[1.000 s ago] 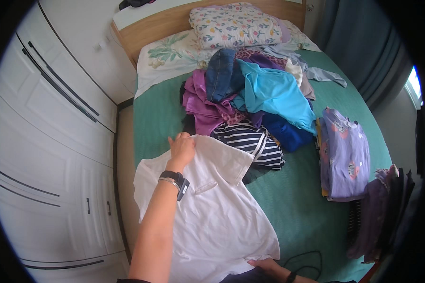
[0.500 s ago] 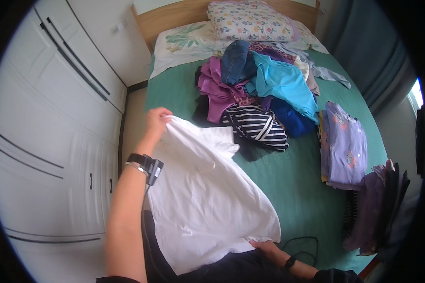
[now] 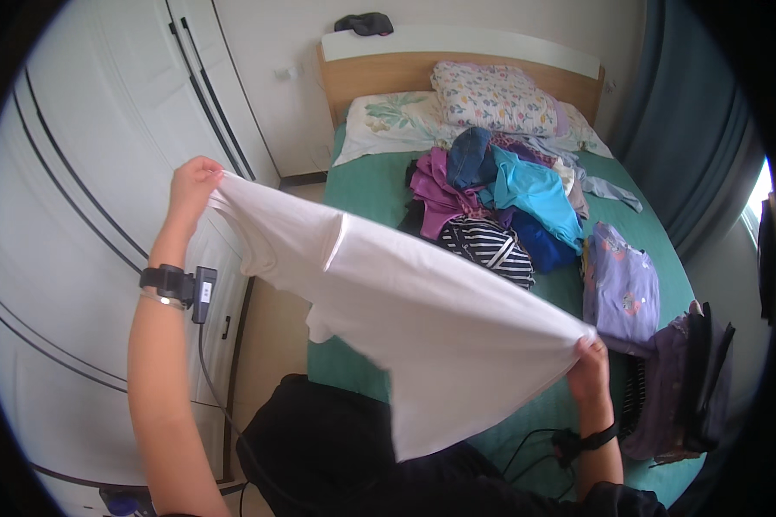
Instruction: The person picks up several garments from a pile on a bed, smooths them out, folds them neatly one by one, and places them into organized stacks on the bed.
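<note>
A white short-sleeved T-shirt (image 3: 444, 319) hangs stretched in the air between my hands, its lower part drooping in front of me. My left hand (image 3: 197, 185), raised at the left, pinches one upper corner of the shirt. Lower down at the right, my right hand (image 3: 590, 366) grips another corner, so the top edge slants down from left to right. Behind the shirt, a mixed heap of clothes lies on the bed, with a turquoise top (image 3: 535, 194), a striped black-and-white garment (image 3: 491, 247) and a purple garment (image 3: 440, 191) showing.
Folded lilac clothes (image 3: 621, 284) lie at the bed's right side, with dark folded garments (image 3: 685, 379) nearer. A floral quilt (image 3: 496, 99) rests by the headboard (image 3: 371, 79). White wardrobe doors (image 3: 86, 215) stand at the left. Black cables (image 3: 535, 457) lie near my right wrist.
The shirt has been lifted off the bed and pulled taut. My left hand has moved left and up; my right hand has risen and moved right. The view has tilted up.
</note>
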A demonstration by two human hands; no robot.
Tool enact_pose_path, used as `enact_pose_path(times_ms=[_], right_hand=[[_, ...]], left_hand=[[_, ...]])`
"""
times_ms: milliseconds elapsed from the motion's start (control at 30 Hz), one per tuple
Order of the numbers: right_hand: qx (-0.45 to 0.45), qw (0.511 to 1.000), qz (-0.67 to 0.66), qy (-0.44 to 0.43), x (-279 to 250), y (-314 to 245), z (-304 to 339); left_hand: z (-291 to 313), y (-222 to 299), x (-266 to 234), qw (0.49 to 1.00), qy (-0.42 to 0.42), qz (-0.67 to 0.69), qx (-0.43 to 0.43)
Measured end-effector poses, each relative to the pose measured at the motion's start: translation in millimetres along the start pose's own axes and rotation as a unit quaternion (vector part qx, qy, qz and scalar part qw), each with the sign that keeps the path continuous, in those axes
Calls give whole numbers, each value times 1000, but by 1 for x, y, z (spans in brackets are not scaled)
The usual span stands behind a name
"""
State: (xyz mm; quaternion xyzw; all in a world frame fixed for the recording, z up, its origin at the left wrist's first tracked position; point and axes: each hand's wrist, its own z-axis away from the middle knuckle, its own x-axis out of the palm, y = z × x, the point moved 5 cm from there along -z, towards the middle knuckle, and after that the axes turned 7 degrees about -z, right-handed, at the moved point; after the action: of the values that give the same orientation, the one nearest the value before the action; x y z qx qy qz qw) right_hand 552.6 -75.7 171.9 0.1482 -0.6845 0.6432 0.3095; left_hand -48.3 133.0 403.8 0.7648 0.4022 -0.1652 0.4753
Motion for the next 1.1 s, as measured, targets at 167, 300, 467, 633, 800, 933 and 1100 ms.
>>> enact_pose_path(times_ms=[167, 300, 467, 633, 800, 933, 1100], right_hand=[[-135, 987, 81, -18, 4, -81, -7], [-92, 965, 233, -78, 4, -92, -8], [-184, 974, 98, -85, 28, -154, 7], [-205, 963, 130, -114, 49, -200, -9], [-111, 984, 105, -94, 47, -169, -52], [-68, 992, 96, -43, 19, -136, -109], [-192, 972, 89, -104, 29, -182, -124]], left_hand=[[41, 40, -60, 993, -38, 99, -44], [70, 46, -92, 987, -70, 133, -61], [105, 47, -114, 978, -74, 181, -71], [107, 59, -118, 968, -81, 234, -44], [106, 26, -85, 965, -85, 238, -73], [96, 5, -44, 971, -98, 197, -92], [78, 22, -33, 964, 12, 263, -43]])
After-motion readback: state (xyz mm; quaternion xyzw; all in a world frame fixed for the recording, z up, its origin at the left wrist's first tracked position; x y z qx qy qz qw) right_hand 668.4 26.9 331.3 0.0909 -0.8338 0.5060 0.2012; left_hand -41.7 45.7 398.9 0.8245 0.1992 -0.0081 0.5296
